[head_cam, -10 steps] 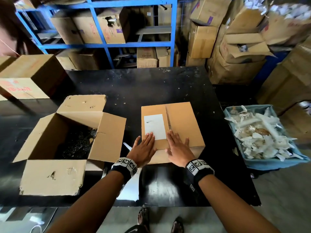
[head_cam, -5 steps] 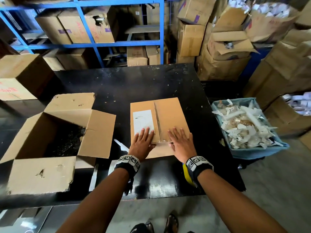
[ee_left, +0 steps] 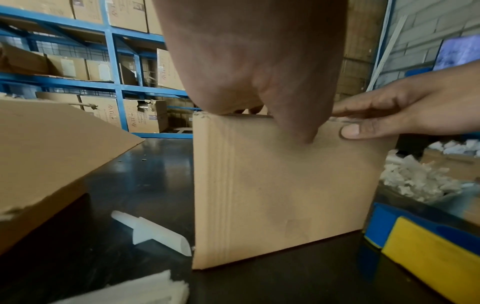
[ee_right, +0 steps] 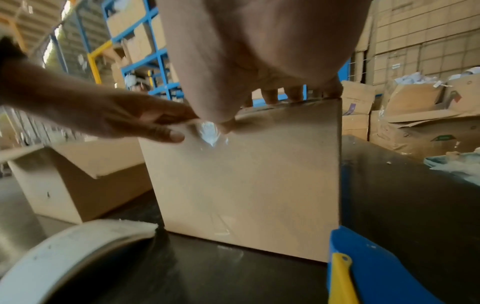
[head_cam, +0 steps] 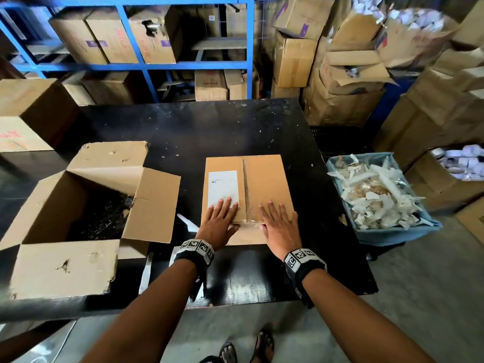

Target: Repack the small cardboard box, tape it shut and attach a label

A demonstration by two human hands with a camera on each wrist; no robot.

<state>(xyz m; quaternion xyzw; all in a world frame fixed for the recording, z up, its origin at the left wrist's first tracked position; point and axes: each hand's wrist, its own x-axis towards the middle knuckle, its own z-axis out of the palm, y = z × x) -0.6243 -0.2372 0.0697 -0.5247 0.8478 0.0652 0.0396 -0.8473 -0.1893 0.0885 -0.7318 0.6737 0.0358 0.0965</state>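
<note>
Nearest the person, at six o'clock, both forearms are reaching out over the edge of the black table [head_cam: 235, 127], each wrist wearing a band of black-and-white markers. In the right wrist view a white tape roll [ee_right: 78, 253] is sitting low at seven o'clock, and a blue and yellow tool [ee_right: 363, 273] is lying at five o'clock beside the box.

Just beyond, the left hand [head_cam: 218, 224] is lying flat on the near left part of the small cardboard box [head_cam: 264, 184], fingers straight and a little apart, fingertips touching the bottom edge of the white label [head_cam: 223, 188]. The right hand [head_cam: 279, 226] is pressing flat on the near right part, fingers straight and spread, with the thumb hanging over the near face. Shiny clear tape [ee_right: 210, 133] is running down that near face under the two thumbs.

The box is standing closed at the table's middle, flaps meeting along a centre seam, with the label stuck on the left flap.

At nine o'clock a big open carton [head_cam: 78, 218] is sitting with its flaps spread and something dark inside. At three o'clock, off the table, a blue bin [head_cam: 392, 235] is holding white paper scraps.

Farther out, at twelve o'clock, blue shelving [head_cam: 131, 66] is carrying cartons, and at two o'clock more stacked cartons [head_cam: 340, 74] are leaning in a pile.
</note>
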